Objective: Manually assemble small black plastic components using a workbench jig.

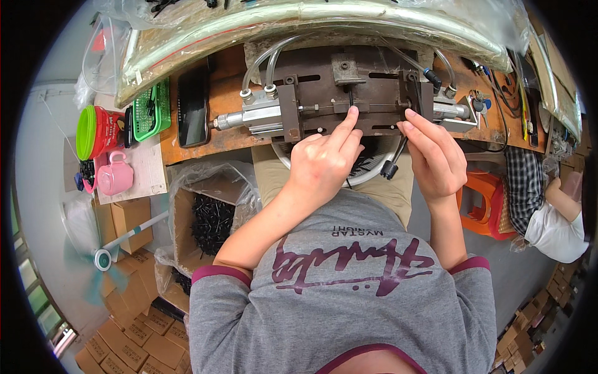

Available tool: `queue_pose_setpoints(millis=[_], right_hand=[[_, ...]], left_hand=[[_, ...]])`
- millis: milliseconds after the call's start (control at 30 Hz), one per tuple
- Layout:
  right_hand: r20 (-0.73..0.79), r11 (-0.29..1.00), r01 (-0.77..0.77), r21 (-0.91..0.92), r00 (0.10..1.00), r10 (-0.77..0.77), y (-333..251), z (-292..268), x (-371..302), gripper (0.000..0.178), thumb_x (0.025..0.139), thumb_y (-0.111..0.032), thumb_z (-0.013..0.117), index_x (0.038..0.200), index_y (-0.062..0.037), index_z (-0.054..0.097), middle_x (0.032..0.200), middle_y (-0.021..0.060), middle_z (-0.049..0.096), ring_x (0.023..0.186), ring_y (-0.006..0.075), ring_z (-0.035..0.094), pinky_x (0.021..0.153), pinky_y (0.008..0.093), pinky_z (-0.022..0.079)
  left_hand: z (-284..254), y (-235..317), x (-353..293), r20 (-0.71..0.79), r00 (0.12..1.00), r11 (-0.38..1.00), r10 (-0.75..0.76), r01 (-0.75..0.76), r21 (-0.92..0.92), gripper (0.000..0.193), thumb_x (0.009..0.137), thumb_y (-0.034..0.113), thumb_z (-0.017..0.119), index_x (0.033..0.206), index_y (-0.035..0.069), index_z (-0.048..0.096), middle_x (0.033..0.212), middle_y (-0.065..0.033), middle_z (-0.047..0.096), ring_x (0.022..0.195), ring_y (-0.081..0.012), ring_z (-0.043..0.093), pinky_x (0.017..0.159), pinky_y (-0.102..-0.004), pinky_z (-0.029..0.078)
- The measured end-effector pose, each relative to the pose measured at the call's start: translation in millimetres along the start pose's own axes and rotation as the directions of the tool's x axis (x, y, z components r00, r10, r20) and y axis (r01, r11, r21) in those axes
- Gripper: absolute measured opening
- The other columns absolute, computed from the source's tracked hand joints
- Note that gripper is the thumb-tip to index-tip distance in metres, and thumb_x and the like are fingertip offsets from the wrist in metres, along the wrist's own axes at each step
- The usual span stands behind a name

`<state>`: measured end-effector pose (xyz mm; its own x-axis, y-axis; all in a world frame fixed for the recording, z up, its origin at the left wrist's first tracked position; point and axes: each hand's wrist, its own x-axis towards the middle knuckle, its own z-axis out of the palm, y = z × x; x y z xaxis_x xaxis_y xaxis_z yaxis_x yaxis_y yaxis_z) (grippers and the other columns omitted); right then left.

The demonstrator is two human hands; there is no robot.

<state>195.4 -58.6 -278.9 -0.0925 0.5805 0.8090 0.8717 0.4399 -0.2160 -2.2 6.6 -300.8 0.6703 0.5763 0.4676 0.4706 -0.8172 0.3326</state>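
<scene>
In the head view, a person sits with both hands at a brown metal machine (311,64) on the wooden tabletop (224,87). A shiny metal tube part (261,118) sits at its left end, and one like it (447,111) sits at its right end. The left hand (321,165) points one finger at a thin black rod (351,96) in the middle of the machine, and the fingertip is touching or just beside it. Its other fingers curl in, and one cannot tell if they hold anything. The right hand (438,159) is near the machine's right side, with thumb and first finger close together. What is between them, if anything, is too small to tell. A black cord with a plug (389,170) hangs just beside that hand. The work looks partway through: the rod is in place at the middle, but both hands are at the machine, so this piece does not seem done. Many loose black pieces (212,221) lie in a box on the left, and more dark things are in a white basket (283,154) at the lap. Which pile is finished, one cannot tell.
</scene>
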Motion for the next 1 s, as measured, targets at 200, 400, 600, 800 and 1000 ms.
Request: queue_pose_setpoints(millis=[200,400,600,800,1000], right_hand=[[0.026,0.994,0.105,-0.029,0.994,-0.104,4,9,1,0.024,0.072,0.000,0.072,0.095,0.0068,0.073,0.100,0.0210,0.072,0.075,0.0277,0.071,0.065,0.0327,0.059],[-0.024,1.000,-0.024,-0.019,0.999,0.023,-2,17,18,0.032,0.078,0.004,0.071,0.110,0.0061,0.072,0.113,0.0187,0.072,0.095,0.0287,0.072,0.081,0.0351,0.060],[-0.041,0.974,-0.180,0.137,0.982,0.187,-1,5,17,0.043,0.088,0.007,0.065,0.130,0.0105,0.060,0.125,0.0244,0.066,0.117,0.0339,0.065,0.099,0.0402,0.053],[0.038,0.980,-0.172,0.096,0.985,0.169,-4,-6,9,0.036,0.088,0.007,0.065,0.123,0.0101,0.060,0.131,0.0251,0.063,0.117,0.0350,0.065,0.098,0.0400,0.054],[0.111,0.875,-0.346,0.339,0.938,0.328,-10,-11,4,0.032,0.080,0.009,0.073,0.110,0.0052,0.061,0.135,0.0260,0.058,0.116,0.0324,0.066,0.090,0.0354,0.057]], left_hand=[[-34,8,9,0.106,0.985,0.623,-0.137,0.169,-0.764,0.050,0.067,0.005,0.089,0.114,0.003,0.074,0.113,-0.0125,0.073,0.084,-0.0183,0.073,0.072,-0.0288,0.059],[-39,4,7,-0.026,0.997,0.825,-0.067,0.041,-0.564,0.034,0.068,0.006,0.088,0.099,0.003,0.076,0.108,-0.0117,0.072,0.084,-0.0201,0.071,0.071,-0.0295,0.058],[-7,1,-8,-0.067,0.997,0.988,0.035,-0.045,-0.149,0.028,0.071,0.014,0.084,0.094,0.003,0.073,0.119,-0.0119,0.071,0.079,-0.0191,0.069,0.069,-0.0318,0.057],[1,1,1,-0.030,1.000,1.000,0.008,-0.008,-0.009,0.025,0.071,0.017,0.083,0.092,0.006,0.073,0.123,-0.0082,0.071,0.067,-0.0181,0.069,0.063,-0.0281,0.054],[-7,1,4,0.012,1.000,1.000,0.006,-0.006,-0.029,0.029,0.071,0.021,0.085,0.093,0.007,0.073,0.119,-0.0086,0.072,0.065,-0.0181,0.069,0.061,-0.0276,0.054]])
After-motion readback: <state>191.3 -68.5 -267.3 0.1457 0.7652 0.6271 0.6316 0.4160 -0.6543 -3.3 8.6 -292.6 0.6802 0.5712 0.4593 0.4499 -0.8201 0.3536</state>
